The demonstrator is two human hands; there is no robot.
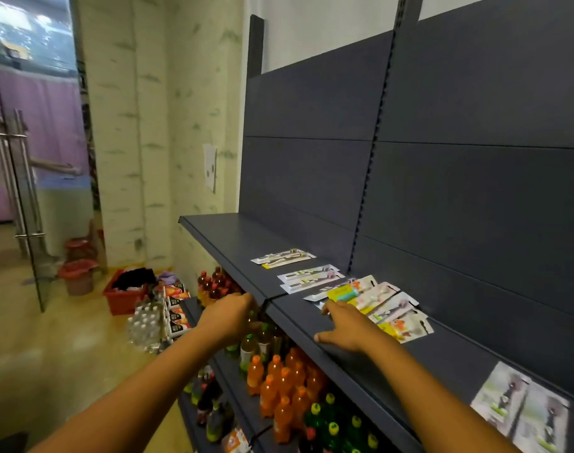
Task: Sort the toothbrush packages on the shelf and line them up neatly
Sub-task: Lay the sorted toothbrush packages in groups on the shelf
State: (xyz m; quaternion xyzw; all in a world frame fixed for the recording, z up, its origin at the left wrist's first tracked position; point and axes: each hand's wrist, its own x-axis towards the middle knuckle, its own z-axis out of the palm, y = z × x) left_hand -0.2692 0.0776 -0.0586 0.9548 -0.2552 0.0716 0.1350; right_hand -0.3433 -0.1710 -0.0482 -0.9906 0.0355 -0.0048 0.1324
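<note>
- The dark grey shelf (233, 237) carries toothbrush packages lying flat in loose groups along its length.
- Farthest back lies a single package (283, 256), apart from the rest.
- Just nearer, a pair of packages (308, 278) overlap one another.
- Next comes a messy pile of packages (382, 307), fanned out and overlapping at different angles, one with a yellow and teal card on top.
- Closest to the camera, well apart from the pile, sit two more packages (520, 407) side by side, blurred.
- The right hand (347, 325) rests on the shelf at the near edge of the pile, fingers spread and unclenched; the fingertips touch or nearly touch the lowest package, and I cannot tell whether it grips any of them.
- The left hand (233, 317) is at the front lip of the shelf, fingers curled under it; what they close on is hidden by the edge.
- On the lower shelf (236, 384) stand rows of drink bottles: orange ones (279, 387), green ones with yellow caps (331, 423) and dark red ones (210, 286).
- On the floor, a red crate (123, 297) holds dark cloth, beside a shrink-wrapped pack of water bottles (145, 325).
- A red bucket (78, 277) stands near a glass door (17, 158).
</note>
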